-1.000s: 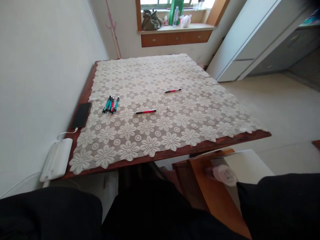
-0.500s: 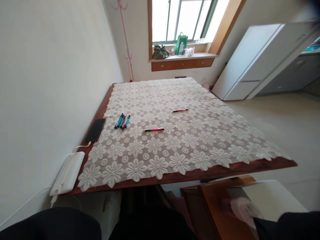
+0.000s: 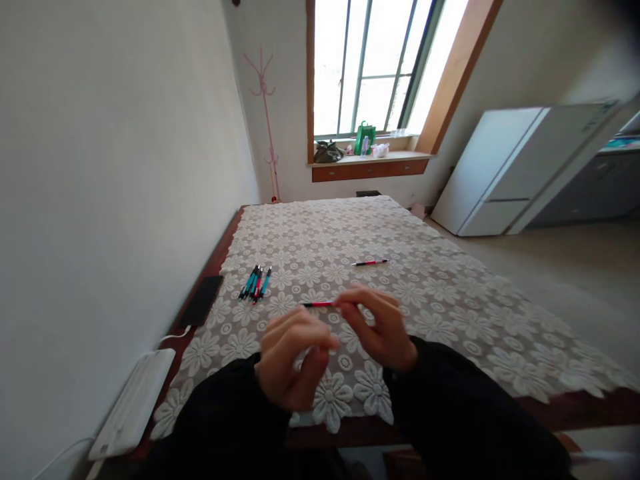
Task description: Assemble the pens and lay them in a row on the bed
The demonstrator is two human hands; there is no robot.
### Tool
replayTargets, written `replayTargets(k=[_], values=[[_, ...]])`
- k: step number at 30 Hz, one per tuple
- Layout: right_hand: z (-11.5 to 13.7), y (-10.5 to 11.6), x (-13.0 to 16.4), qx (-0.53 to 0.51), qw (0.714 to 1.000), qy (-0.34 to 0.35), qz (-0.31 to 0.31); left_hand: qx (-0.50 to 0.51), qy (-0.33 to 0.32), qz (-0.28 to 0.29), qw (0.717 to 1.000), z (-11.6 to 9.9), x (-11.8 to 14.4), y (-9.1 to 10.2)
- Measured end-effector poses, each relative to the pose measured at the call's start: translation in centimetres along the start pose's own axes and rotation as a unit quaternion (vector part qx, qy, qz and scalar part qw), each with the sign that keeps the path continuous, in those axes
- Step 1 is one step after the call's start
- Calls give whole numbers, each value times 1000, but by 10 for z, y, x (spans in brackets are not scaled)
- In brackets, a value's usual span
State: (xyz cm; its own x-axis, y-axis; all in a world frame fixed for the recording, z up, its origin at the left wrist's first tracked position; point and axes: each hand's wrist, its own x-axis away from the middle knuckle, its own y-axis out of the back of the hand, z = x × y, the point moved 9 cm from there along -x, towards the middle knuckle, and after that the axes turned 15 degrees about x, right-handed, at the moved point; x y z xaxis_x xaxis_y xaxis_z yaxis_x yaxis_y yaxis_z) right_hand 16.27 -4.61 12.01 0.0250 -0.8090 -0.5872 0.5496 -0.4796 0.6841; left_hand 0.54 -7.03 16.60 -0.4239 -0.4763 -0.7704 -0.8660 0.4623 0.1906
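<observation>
Open lace tablecloth ahead and to the right; clutter along the left wall.

Past the right hand the tablecloth lies bare except for one red pen farther out. Leftward, a cluster of pens, a dark phone and a white charger block line the table's edge, close against the wall, narrowing passage there.

— What's at frame centre?
— The right hand pinches a red pen; the left hand curls just below it.
— And leftward?
— A bundle of pens beside a phone on the lace-covered worktop.
</observation>
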Motion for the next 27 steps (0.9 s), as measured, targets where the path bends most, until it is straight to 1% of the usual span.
replayTargets(k=[1, 2, 4, 5, 6, 8, 11, 13, 17, 19, 20, 21, 22, 24, 25, 26, 27], values=[[-5, -13, -10, 17, 999, 14, 32, -27, 27, 27, 999, 32, -12, -2], [-11, -30, -17, 46, 996, 25, 76, -62, 71, 54, 994, 65, -20, -3], [-31, -66, -24, 122, 978, 37, 166, -143, 181, 91, 969, 128, -20, 1], [-44, -82, -24, 164, 966, 33, 197, -165, 215, 110, 956, 152, -15, 3], [-54, -96, -24, 185, 958, 32, 217, -182, 238, 125, 946, 171, -7, 5], [-69, -115, -23, 198, 953, 38, 228, -200, 256, 155, 933, 196, 8, 6], [-71, -129, -19, 218, 950, 76, 213, -189, 262, 172, 931, 213, 24, 8], [-67, -131, -15, 221, 950, 84, 204, -171, 273, 163, 932, 217, 29, 10], [-65, -131, -8, 174, 960, 58, 212, -148, 286, 139, 936, 219, 31, 11], [-69, -131, -6, 154, 963, 44, 218, -158, 281, 137, 937, 218, 29, 13], [-71, -132, -5, 148, 963, 42, 220, -170, 277, 135, 936, 216, 26, 17], [-72, -132, -5, 143, 964, 40, 221, -191, 273, 127, 934, 214, 21, 25], [-74, -132, -5, 137, 965, 38, 220, -221, 271, 113, 930, 212, 16, 37], [-76, -131, -5, 124, 968, 30, 217, -300, 287, 67, 908, 209, 5, 77], [-77, -130, -6, 118, 969, 27, 216, -336, 309, 42, 889, 210, 2, 101], [-77, -129, -6, 113, 970, 22, 215, -378, 339, 21, 861, 212, 2, 126], [-77, -128, -6, 109, 970, 20, 216, -423, 371, 13, 827, 215, 4, 151]])
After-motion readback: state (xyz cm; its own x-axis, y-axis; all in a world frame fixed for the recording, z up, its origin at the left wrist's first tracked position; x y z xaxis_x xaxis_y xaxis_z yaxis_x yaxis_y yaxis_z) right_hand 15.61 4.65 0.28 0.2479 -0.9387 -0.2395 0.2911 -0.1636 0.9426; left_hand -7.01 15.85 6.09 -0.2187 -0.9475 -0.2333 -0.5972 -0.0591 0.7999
